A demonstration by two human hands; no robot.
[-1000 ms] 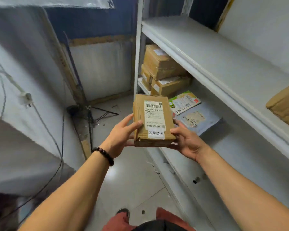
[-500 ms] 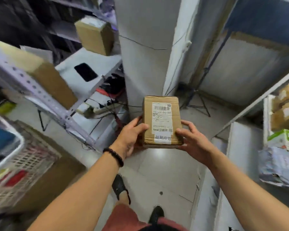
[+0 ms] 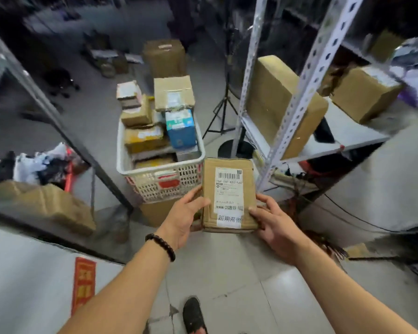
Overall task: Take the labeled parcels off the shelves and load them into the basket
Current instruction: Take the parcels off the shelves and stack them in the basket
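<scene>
between the shelving racks, small labeled parcel held flat by both hands: left hand grips its left edge, right hand its right. white basket just ahead, piled with boxes.

Fine print on the parcel blurred

Two hands, one held parcel, one basket, one tripod, one black shoe.
</scene>
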